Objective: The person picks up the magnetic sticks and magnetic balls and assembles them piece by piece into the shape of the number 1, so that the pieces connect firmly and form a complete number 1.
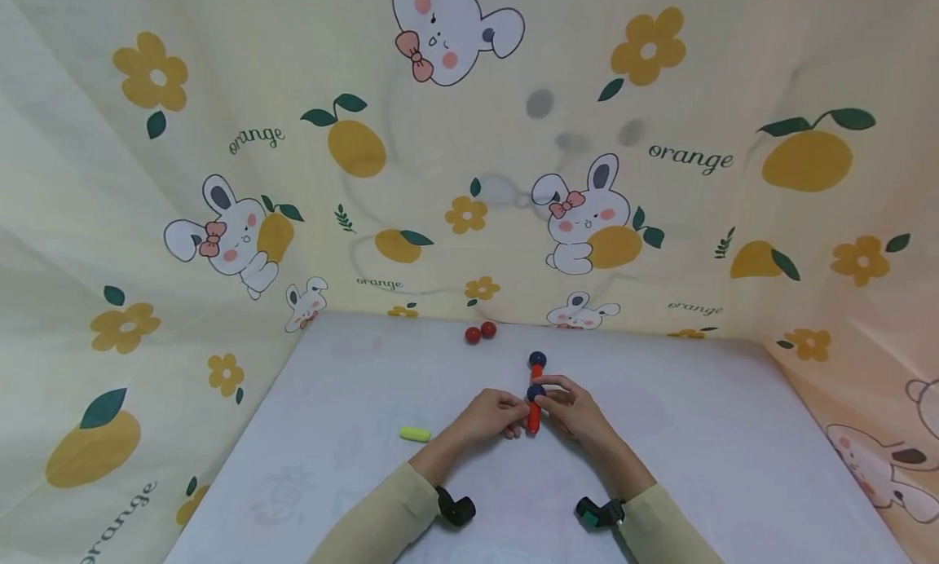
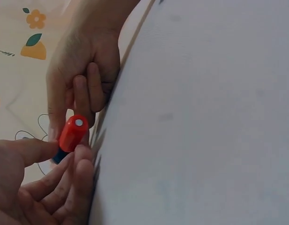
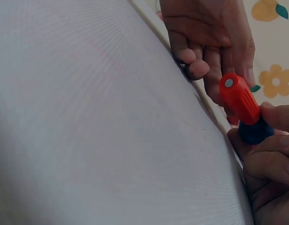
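A red magnetic stick (image 1: 534, 419) with a silver disc in its near end (image 3: 229, 83) joins a dark blue ball (image 1: 536, 393). Beyond that ball, a second red stick (image 1: 537, 373) leads to another dark blue ball (image 1: 538, 359), so the pieces form one line. My left hand (image 1: 490, 413) pinches the near red stick between thumb and fingers. From the other side, my right hand (image 1: 575, 411) holds the nearer blue ball with its thumb and fingers. In the right wrist view the far stick is mostly hidden behind the ball and fingers.
Two red balls (image 1: 473, 335) lie close together near the table's back edge. A yellow-green stick (image 1: 415, 434) lies left of my left hand. Printed cloth (image 1: 506, 254) hangs behind and beside the white table (image 1: 704, 466).
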Demonstrator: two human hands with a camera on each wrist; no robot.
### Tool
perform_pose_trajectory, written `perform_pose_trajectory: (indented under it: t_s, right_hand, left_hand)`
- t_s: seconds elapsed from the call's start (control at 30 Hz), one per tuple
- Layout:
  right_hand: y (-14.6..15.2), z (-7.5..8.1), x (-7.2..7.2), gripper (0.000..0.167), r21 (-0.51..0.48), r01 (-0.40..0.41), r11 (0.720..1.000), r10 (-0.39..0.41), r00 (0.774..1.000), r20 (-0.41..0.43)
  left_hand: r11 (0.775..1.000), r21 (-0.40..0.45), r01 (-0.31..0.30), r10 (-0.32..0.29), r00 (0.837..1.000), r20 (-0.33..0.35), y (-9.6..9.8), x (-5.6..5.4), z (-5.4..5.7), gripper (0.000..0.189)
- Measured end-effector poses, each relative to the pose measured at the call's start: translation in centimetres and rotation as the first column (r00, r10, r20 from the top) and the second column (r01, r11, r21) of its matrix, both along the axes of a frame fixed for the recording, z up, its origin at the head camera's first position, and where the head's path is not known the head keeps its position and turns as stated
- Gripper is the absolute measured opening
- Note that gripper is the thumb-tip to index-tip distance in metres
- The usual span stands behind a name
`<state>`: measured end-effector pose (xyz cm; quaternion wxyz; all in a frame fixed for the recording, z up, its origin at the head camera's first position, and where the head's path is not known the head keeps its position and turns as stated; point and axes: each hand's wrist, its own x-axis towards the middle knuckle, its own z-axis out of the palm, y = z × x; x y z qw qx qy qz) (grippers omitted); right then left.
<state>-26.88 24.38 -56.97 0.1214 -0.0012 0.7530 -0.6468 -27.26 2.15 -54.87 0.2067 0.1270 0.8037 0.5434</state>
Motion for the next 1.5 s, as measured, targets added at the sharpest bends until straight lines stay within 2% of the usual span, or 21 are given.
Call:
perform_pose_trajectory:
  t_s: [0.17,0.33,0.5,0.7,0.8,0.93,1.03,1.33,1.5]
  right_hand:
    - [0.1,-0.1,0.0,0.044,-0.012,-0.002,1.0,0.002,1.0,0.009]
    - [0.3,-0.4,-0.2,0.043,-0.017,-0.002,1.0,0.002,1.0,0.019]
    - [0.2,-0.3,-0.1,0.043,-0.014,0.019,1.0,-0.018,0.999,0.036]
    - [-0.1,0.1,0.1,0.041,-0.006,0.044,0.999,-0.043,0.998,0.054]
    - [-0.1,0.3,0.1,0.041,-0.004,0.052,0.999,-0.051,0.997,0.062]
    - [-0.2,0.5,0.1,0.041,0.001,0.057,0.998,-0.057,0.996,0.072]
    - [-0.2,0.6,0.1,0.041,0.007,0.057,0.998,-0.057,0.996,0.067]
    - [-0.2,0.4,-0.1,0.038,-0.009,0.064,0.998,-0.063,0.996,0.069]
    - [-0.2,0.5,0.0,0.04,-0.016,0.058,0.998,-0.057,0.996,0.075]
  left_hand:
    - [0.998,-0.067,0.01,-0.014,0.998,-0.062,-0.8,-0.6,0.6,0.023]
    - [0.99,-0.135,-0.034,0.017,0.992,-0.125,-1.7,-1.7,1.2,0.02]
    - [0.983,-0.171,-0.068,0.044,0.989,-0.14,-2.5,-3.4,1.7,0.02]
    - [0.983,-0.164,-0.083,0.058,0.987,-0.149,-3.5,-5.1,2.4,0.018]
    - [0.982,-0.166,-0.087,0.052,0.978,-0.203,-4.0,-5.8,2.9,0.018]
    - [0.974,-0.189,-0.126,0.064,0.951,-0.304,-4.8,-6.6,3.1,0.018]
    - [0.966,-0.201,-0.162,0.087,0.938,-0.337,-5.3,-7.2,3.1,0.017]
    - [0.96,-0.164,-0.228,0.164,0.929,-0.331,-6.2,-9.3,2.6,0.02]
    - [0.944,-0.178,-0.279,0.212,0.922,-0.323,-6.4,-10.2,2.2,0.024]
